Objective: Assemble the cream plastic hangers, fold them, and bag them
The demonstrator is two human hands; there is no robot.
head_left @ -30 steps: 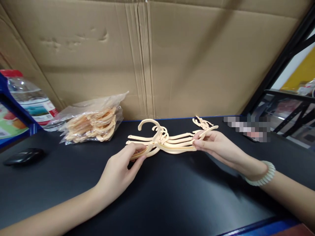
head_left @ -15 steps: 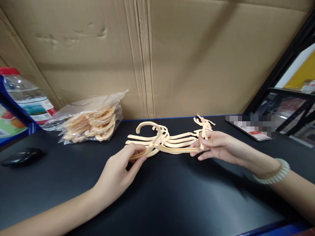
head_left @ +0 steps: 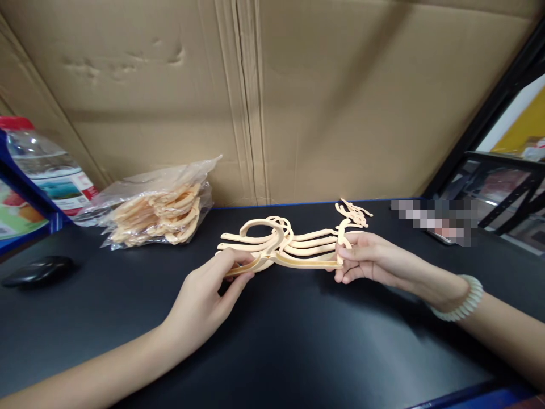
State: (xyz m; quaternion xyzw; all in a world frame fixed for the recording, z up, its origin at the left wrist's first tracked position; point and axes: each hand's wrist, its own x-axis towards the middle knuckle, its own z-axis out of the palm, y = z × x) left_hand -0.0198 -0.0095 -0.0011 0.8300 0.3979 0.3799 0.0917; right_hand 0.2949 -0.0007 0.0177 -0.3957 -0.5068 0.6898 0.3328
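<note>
A cream plastic clothes hanger (head_left: 306, 262) is held level above the desk, its hook curving up near the middle. My left hand (head_left: 204, 298) is closed around its left arm, thumb in front. At its right end, my right hand (head_left: 370, 260) pinches a small curved plastic piece (head_left: 342, 234), which meets the tip of the hanger's arm. Whether the two are joined I cannot tell. Just behind lie several matching hangers (head_left: 315, 245) in a row, partly hidden by the held one. A small heap of loose plastic pieces (head_left: 357, 216) rests beyond my right hand.
On the left stand a clear plastic bag (head_left: 157, 213) full of similar cream parts and a red-capped bottle (head_left: 51, 165). A black mouse (head_left: 38, 271) lies nearer. A partly blurred phone (head_left: 438, 224) is at the right. Cardboard (head_left: 340, 102) walls off the desk's back.
My right hand has moved slightly left and down, bringing the small piece against the hanger's right tip. The hanger's hook has tilted backward a little. My left hand stays put.
</note>
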